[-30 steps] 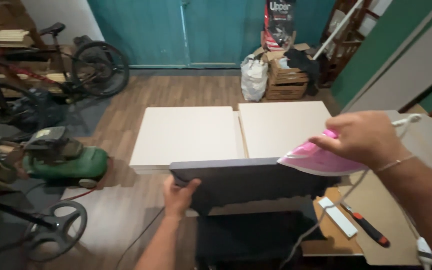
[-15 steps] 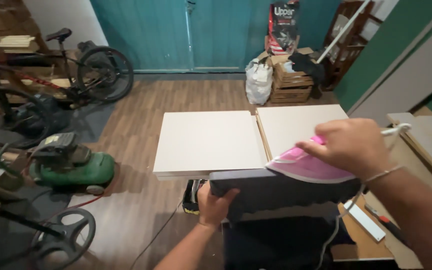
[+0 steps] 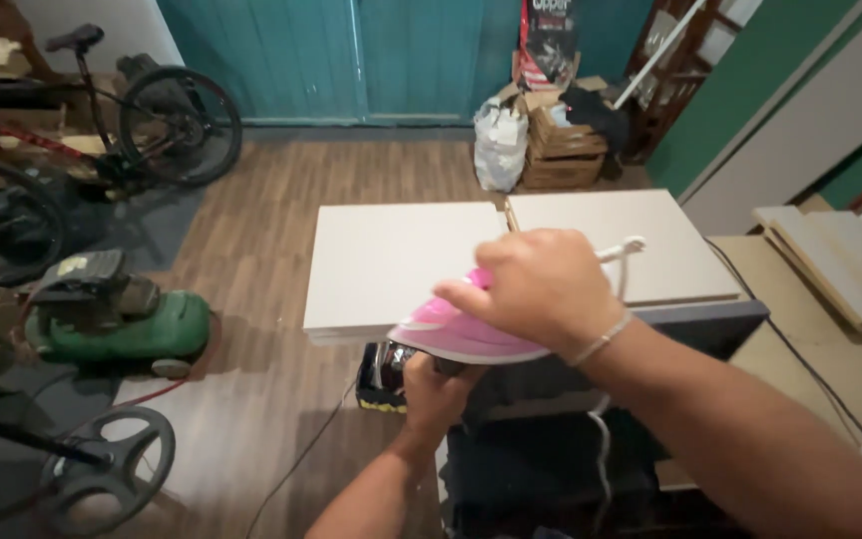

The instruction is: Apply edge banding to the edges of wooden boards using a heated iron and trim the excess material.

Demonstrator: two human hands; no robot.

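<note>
Gripping pink iron (image 3: 461, 334) at frame centre with right hand (image 3: 536, 289); left hand (image 3: 436, 384) below, probably steadying dark panel (image 3: 710, 327), fingers hidden.

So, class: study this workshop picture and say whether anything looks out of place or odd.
One thing stands out: a pink clothes iron, gripped by the right hand, is pressed along the edge of a dark panel rather than on fabric. The left hand steadies the panel's end. Behind it, two pale boards lie flat, side by side.

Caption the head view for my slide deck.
Right hand presses a pink iron along a dark panel's edge; left hand steadies it.
</note>
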